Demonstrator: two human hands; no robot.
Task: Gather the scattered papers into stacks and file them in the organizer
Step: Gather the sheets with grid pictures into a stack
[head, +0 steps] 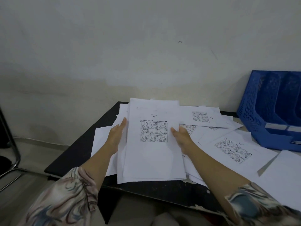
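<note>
Your grip: left hand (116, 137) and right hand (180, 137) clasp a rough stack (153, 152) by its side edges over the near tabletop (78, 154). Right of it, loose papers (232, 149) remain scattered; far right, the blue organizer (267, 111) looks unfilled, though its slots show only partly.

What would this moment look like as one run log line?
phase: gathering | left hand and right hand: holding paper stack by its sides | loose sheets: on table | blue organizer: far right
</note>
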